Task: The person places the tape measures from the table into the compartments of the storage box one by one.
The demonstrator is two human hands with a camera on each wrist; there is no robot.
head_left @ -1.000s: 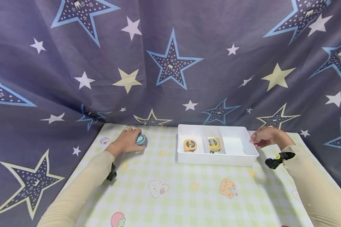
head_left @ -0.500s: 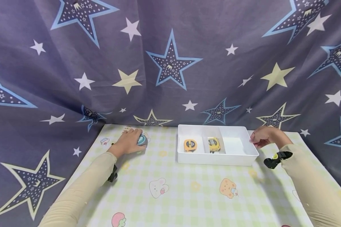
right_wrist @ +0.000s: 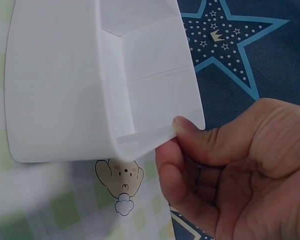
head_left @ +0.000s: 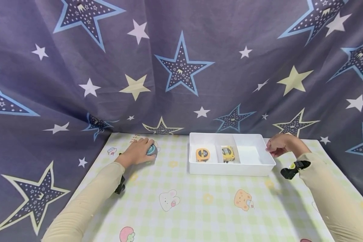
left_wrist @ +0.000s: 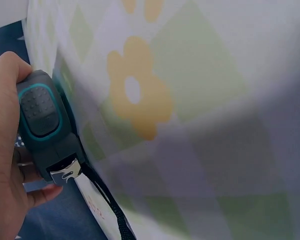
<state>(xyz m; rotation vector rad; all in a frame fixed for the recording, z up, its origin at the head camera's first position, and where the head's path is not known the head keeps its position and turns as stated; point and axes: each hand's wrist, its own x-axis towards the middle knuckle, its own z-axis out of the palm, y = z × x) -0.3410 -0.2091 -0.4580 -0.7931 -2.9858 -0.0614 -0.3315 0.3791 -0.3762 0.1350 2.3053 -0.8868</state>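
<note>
My left hand (head_left: 137, 153) grips a teal and grey tape measure (head_left: 151, 150) on the checked tablecloth at the far left. In the left wrist view the tape measure (left_wrist: 47, 132) shows its rubber button, metal hook and black strap, with my fingers (left_wrist: 5, 165) wrapped round its body. A white divided tray (head_left: 230, 169) stands right of centre. Two yellow tape measures (head_left: 202, 155) (head_left: 228, 153) lie in its left and middle compartments; the right compartment holds nothing. My right hand (head_left: 279, 145) pinches the tray's far right corner (right_wrist: 182, 125), thumb on the rim.
The tablecloth (head_left: 199, 201) with cartoon prints covers the table. A dark star-patterned curtain (head_left: 181, 67) hangs behind and along both sides. Black wrist camera mounts (head_left: 291, 169) sit on both sleeves.
Hardly anything has moved. My left hand with the teal tape measure has shifted slightly toward the far right; my right hand stays on the tray corner.
</note>
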